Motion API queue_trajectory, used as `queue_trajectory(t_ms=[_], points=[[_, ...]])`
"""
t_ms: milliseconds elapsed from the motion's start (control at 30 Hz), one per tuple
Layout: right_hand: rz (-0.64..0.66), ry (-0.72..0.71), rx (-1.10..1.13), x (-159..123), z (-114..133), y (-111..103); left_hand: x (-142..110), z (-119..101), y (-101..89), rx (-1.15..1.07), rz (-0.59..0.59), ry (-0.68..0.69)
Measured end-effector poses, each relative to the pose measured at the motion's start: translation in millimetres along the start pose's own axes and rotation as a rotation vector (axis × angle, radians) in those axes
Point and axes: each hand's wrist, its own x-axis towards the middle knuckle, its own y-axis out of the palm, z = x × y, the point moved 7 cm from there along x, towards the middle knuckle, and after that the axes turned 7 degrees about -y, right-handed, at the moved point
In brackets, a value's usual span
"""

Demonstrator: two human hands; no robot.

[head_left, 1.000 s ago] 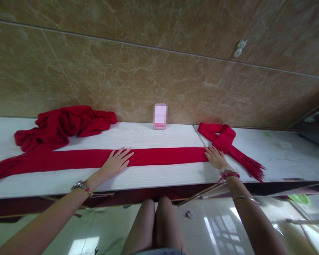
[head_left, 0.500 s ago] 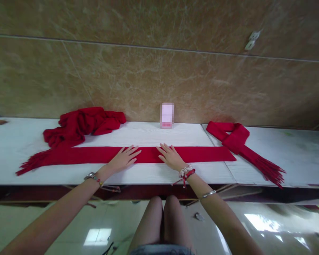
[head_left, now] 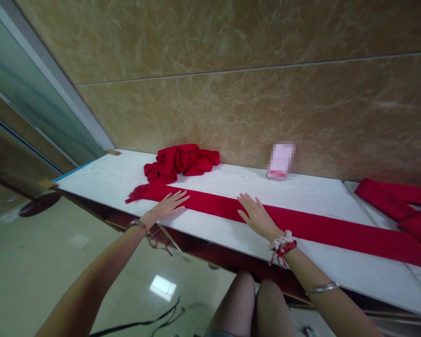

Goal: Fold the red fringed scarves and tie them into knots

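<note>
A long red scarf [head_left: 214, 204] lies flat along the white tabletop, its fringe at the left end. My left hand [head_left: 168, 206] rests on it with fingers spread, not far from the fringe. Further right, my right hand [head_left: 257, 215] lies flat on the same scarf, fingers stretched out. Behind the fringed end is a crumpled heap of red cloth [head_left: 182, 161]. At the right edge of view a folded red scarf [head_left: 386, 196] sits by the flat scarf's far end, partly cut off.
A phone-like pink and white object [head_left: 280, 161], blurred out, leans against the brown marbled wall [head_left: 238, 107]. The white table [head_left: 101, 173] has open shelving below its front edge. Dark cables [head_left: 136, 324] lie on the shiny floor at lower left.
The view has swung to the left, bringing the table's left end into sight. My left hand has slid left along the scarf toward the fringe, widening the gap between my hands.
</note>
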Motion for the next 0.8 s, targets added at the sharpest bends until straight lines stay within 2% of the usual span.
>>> queue_trajectory(t_ms=[100,200,433,533,600,633,700,733,800], points=[[0.083,-0.091,-0.034,16,21,15,0,11,2.3,-0.014,-0.011,-0.037],[0.123,-0.11,-0.069,17,25,24,1,28,5.3,-0.027,-0.024,-0.11],[0.108,-0.107,-0.072,11,22,24,-13,110,15.6,-0.057,-0.067,-0.419],[0.074,-0.094,-0.062,11,21,24,-19,129,10.2,-0.04,-0.097,-0.577],[0.058,-0.087,-0.05,12,21,25,-16,119,0.8,-0.013,-0.146,-0.638],[0.053,-0.085,-0.047,12,20,25,-13,106,-4.4,0.0,-0.174,-0.65],[0.05,-0.083,-0.049,12,20,25,-5,66,-19.8,0.009,-0.32,-0.61],[0.053,-0.082,-0.053,12,20,25,2,41,-23.2,-0.01,-0.344,-0.547],[0.064,-0.078,-0.064,12,20,25,16,-14,-22.5,-0.054,-0.312,-0.328]])
